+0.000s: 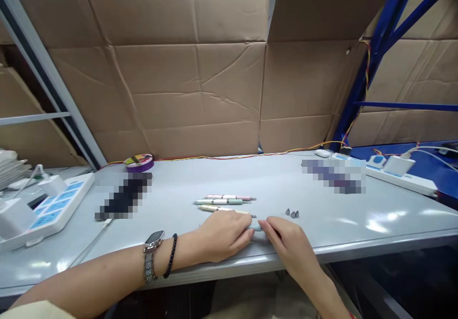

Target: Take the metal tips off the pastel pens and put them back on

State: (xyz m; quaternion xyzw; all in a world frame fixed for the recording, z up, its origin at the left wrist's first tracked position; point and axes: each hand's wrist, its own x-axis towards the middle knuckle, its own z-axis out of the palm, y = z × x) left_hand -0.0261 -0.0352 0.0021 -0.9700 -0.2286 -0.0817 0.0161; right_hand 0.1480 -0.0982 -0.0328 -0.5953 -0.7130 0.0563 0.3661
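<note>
My left hand is closed around a light blue pen, most of it hidden in my fist. At the pen's right end, my right hand pinches with thumb and forefinger; the exact part gripped is covered by the fingers. Just beyond my left hand lie three more pens side by side: a pink and white pen, a green and white pen and a cream pen. Several small grey cone-shaped pieces, like pen tips, rest on the table beyond my right hand.
The grey-white table has its front edge under my wrists. A purple tape roll and a white power strip are at the left. Another power strip stands at the right. Cardboard walls the back. Two items are pixelated.
</note>
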